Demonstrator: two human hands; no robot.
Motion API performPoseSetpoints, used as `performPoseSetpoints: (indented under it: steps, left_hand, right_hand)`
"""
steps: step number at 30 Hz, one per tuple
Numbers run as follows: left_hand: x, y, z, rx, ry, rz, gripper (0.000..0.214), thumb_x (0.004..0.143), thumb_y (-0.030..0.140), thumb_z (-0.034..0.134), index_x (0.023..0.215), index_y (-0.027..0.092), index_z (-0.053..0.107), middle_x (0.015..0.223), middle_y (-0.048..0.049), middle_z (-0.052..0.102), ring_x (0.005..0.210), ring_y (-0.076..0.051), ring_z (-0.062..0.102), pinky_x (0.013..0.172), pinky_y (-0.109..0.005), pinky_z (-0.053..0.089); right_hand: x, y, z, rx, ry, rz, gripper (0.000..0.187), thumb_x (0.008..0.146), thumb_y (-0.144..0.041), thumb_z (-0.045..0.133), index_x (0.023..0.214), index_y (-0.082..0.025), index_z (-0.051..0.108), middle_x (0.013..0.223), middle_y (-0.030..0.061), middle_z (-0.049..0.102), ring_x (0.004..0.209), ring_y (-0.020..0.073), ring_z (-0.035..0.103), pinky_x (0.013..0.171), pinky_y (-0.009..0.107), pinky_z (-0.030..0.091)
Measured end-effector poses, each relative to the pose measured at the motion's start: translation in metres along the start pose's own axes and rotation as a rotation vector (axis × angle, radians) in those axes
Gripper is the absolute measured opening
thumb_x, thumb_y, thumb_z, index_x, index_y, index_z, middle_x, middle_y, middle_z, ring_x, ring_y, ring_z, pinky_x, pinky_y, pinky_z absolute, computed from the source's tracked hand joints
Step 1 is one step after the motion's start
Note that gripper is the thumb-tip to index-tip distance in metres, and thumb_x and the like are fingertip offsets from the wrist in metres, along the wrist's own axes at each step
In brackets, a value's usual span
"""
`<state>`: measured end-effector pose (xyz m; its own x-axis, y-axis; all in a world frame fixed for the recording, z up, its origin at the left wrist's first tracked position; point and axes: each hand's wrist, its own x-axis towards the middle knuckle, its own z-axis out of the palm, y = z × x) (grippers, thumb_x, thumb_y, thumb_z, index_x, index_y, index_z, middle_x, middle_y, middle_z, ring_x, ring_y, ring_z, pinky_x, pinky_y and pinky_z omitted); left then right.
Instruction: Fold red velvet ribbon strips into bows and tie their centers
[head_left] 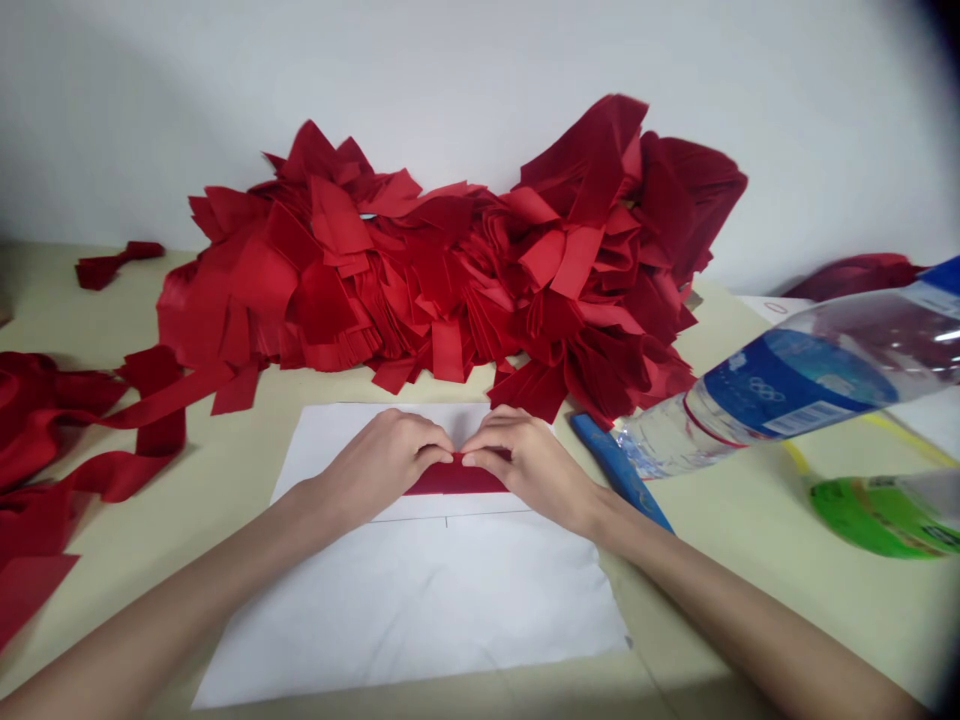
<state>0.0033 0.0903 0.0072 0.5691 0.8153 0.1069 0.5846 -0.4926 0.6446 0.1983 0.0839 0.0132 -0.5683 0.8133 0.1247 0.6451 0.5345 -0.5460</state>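
Observation:
A strip of red ribbon (pixel 457 480) lies over the upper part of a white paper sheet (pixel 420 600). My left hand (pixel 394 455) pinches the ribbon's upper edge near its middle. Just beside it, my right hand (pixel 521 460) pinches the same edge, the fingertips of both hands almost meeting. Part of the ribbon at either side is hidden behind my hands. Below it, a ruled line with a short tick mark crosses the paper.
A large heap of red ribbon pieces (pixel 420 270) stands against the wall. Loose red ribbon (pixel 142 420) trails at the left. On the right are a tilted plastic bottle (pixel 795 385), a blue object (pixel 615 465) partly behind it, and a green-labelled item (pixel 870 515).

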Motion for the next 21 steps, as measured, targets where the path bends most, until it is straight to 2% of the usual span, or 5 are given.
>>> performPoseSetpoints:
  steps: [7,13,18,21]
  left_hand:
    - [-0.0002,0.0007,-0.0004,-0.023,-0.035,0.023,0.02,0.084,0.018,0.051,0.081,0.022,0.071,0.081,-0.0014,0.072,0.072,-0.016,0.064,0.068,-0.027,0.047]
    - [-0.0017,0.0059,-0.0012,-0.017,-0.038,-0.042,0.022,0.083,0.017,0.049,0.076,0.021,0.069,0.069,0.0008,0.068,0.057,-0.013,0.056,0.054,-0.025,0.04]
    - [-0.0009,0.007,-0.0036,0.069,-0.096,0.046,0.022,0.082,0.016,0.049,0.074,0.022,0.068,0.065,0.0022,0.065,0.058,-0.013,0.056,0.055,-0.025,0.038]
    - [-0.001,0.0052,-0.0039,0.099,-0.103,0.061,0.022,0.082,0.016,0.05,0.071,0.021,0.068,0.063,0.002,0.064,0.056,-0.012,0.055,0.055,-0.025,0.039]
  right_hand:
    - [-0.0002,0.0006,-0.0002,0.0,-0.022,-0.01,0.015,0.085,-0.016,0.057,0.078,-0.018,0.069,0.073,0.0019,0.069,0.073,0.0147,0.055,0.073,0.03,0.041]
    - [-0.0014,0.0017,0.0011,0.011,-0.021,-0.001,0.013,0.084,-0.016,0.058,0.08,-0.02,0.069,0.078,0.0014,0.069,0.079,0.0152,0.055,0.074,0.029,0.042]
    - [-0.0015,-0.0003,0.0053,0.016,-0.02,-0.011,0.013,0.084,-0.015,0.058,0.081,-0.02,0.069,0.077,0.001,0.068,0.08,0.0151,0.056,0.074,0.028,0.043]
    - [0.0002,-0.0018,0.0023,0.006,-0.066,-0.042,0.012,0.084,-0.015,0.057,0.081,-0.019,0.068,0.078,0.0005,0.068,0.081,0.015,0.056,0.076,0.028,0.042]
